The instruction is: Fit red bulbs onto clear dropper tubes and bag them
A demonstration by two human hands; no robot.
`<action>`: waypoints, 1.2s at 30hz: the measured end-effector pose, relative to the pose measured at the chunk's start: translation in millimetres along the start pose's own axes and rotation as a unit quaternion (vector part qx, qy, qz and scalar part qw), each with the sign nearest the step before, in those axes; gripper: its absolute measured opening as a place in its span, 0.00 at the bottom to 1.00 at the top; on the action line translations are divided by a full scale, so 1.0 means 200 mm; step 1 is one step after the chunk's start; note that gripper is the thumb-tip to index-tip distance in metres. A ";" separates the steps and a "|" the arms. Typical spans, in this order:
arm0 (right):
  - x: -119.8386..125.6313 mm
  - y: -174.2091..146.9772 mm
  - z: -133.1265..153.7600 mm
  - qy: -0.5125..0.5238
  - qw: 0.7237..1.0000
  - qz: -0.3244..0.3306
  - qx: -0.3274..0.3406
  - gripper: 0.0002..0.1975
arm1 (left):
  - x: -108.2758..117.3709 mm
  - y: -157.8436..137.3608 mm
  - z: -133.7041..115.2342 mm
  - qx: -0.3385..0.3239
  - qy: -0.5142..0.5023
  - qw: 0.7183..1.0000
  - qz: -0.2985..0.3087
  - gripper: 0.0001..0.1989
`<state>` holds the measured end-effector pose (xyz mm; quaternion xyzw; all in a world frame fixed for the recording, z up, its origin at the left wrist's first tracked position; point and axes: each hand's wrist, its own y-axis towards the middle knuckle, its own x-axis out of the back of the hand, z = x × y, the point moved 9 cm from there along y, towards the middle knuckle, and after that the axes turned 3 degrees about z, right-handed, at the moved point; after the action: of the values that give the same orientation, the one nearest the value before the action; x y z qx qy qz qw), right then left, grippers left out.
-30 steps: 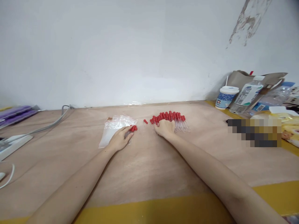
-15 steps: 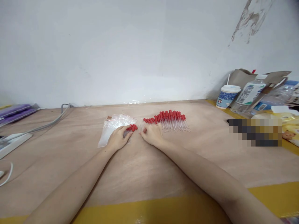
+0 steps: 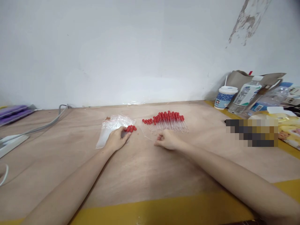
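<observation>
My left hand (image 3: 116, 138) rests on the table with its fingers curled around several loose red rubber bulbs (image 3: 131, 128), which show at its fingertips. Under and behind it lie clear zip bags (image 3: 102, 135). My right hand (image 3: 169, 139) is closed in a pinch on a thin clear glass tube (image 3: 149, 138) that points left toward the bulbs. Just beyond that hand lies a row of droppers (image 3: 168, 118) with red bulbs at the far end and clear tubes toward me. Another thin clear tube (image 3: 142, 128) seems to lie between the bulbs and the row.
At the right stand a paper cup with a straw (image 3: 225, 97) and a plastic bottle (image 3: 246, 95), beside a yellow package (image 3: 287, 126). On the left are purple packs (image 3: 15, 115), a grey cable (image 3: 50, 121) and a white power strip (image 3: 14, 143). A wall closes off the back.
My right hand has moved right, away from my left hand, and a thin clear tube now shows at its fingertips. My left hand stays at the red bulbs. The view has shifted slightly.
</observation>
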<state>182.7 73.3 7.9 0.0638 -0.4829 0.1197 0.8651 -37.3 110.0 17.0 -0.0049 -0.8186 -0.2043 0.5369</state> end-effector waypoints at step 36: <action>0.05 -0.18 -0.07 0.018 0.980 -0.136 0.142 0.05 | 0.25 -0.06 0.01 0.012 0.016 0.977 -0.211 0.08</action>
<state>208.3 42.2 9.0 0.2491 -0.4318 0.0693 0.8641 -62.6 89.3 56.7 0.1777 -0.7949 -0.3036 0.4943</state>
